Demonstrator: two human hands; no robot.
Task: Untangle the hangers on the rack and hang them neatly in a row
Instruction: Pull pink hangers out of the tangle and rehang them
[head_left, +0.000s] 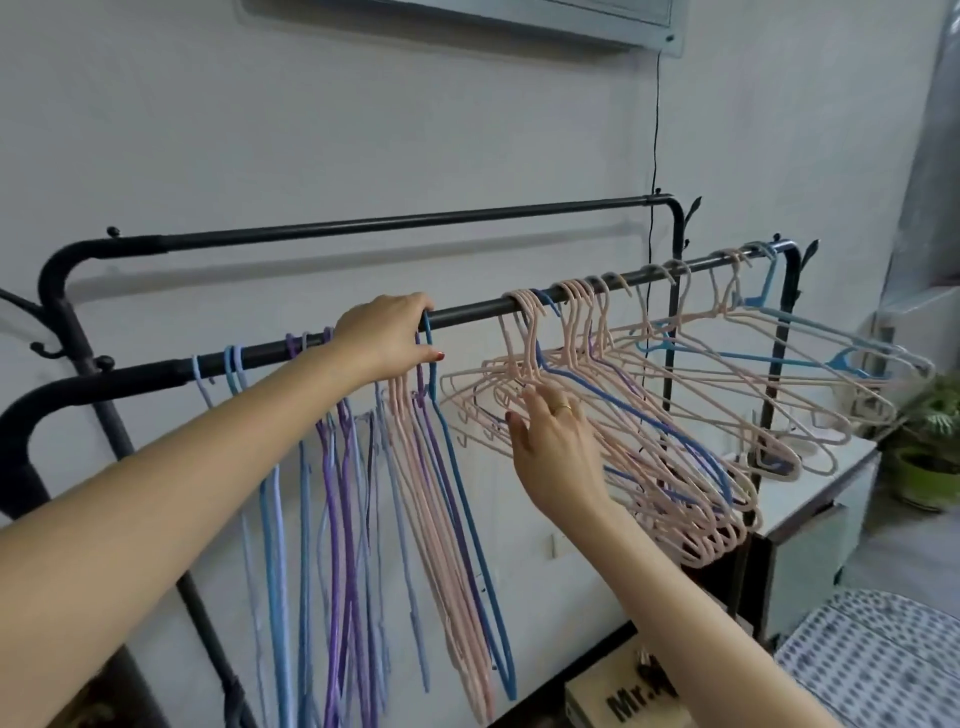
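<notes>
A black metal rack has a near rail (467, 314) running from lower left to upper right. On its left part blue, purple and pink hangers (343, 493) hang straight down in a row. My left hand (389, 338) grips the necks of hangers at the rail, next to a blue hanger (457, 493). Right of it a tangled cluster of pink hangers (649, 467), with blue and purple ones mixed in, slants down to the right. My right hand (553, 447) reaches into this cluster with fingers spread, touching the pink wires. More pink and light blue hangers (779, 343) hang skewed at the rail's right end.
A second, higher rail (395, 226) runs behind, bare. A black cord (655, 156) hangs down the wall. A white cabinet (810, 499) stands at the right under the hangers, with a potted plant (930, 457) beyond. A cardboard box (623, 696) and a patterned cushion (878, 665) lie below.
</notes>
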